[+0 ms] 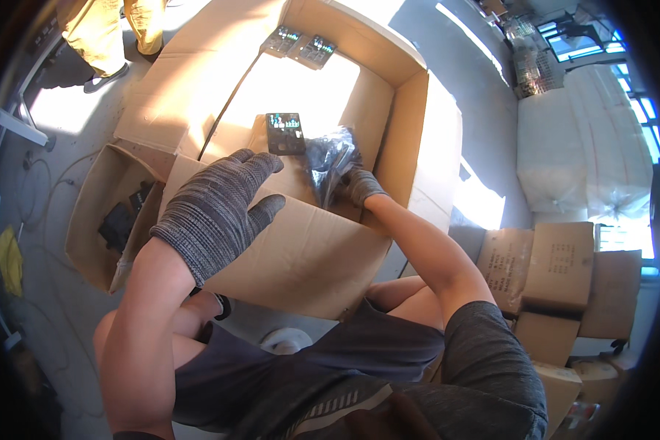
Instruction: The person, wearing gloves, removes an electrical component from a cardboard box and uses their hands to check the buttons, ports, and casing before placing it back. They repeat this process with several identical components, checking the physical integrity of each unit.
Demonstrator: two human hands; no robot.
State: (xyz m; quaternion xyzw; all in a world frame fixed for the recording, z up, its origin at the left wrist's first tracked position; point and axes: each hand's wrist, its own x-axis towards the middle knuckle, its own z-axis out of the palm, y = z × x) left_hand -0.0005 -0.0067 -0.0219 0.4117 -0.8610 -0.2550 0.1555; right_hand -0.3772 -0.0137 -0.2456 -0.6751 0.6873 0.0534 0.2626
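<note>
A large cardboard box [293,249] stands open in front of me. My left hand [214,207], in a grey striped knit glove, hovers over its near flap with fingers and thumb apart, holding nothing. Inside the box, my right hand [359,186], gloved too, grips a clear plastic bag [328,163] with something dark in it; its fingertips are partly hidden. Just left of the bag lies a flat black pack [284,133] with small light and teal markings. Two similar black packs [317,51] sit at the far end of the box.
A smaller open carton [88,227] at the left holds several dark objects [117,224]. Closed cardboard boxes [557,264] are stacked at the right, below large plastic-wrapped bundles [565,150]. Someone in yellow trousers [95,37] stands at the far left. A cable [48,198] trails over the floor.
</note>
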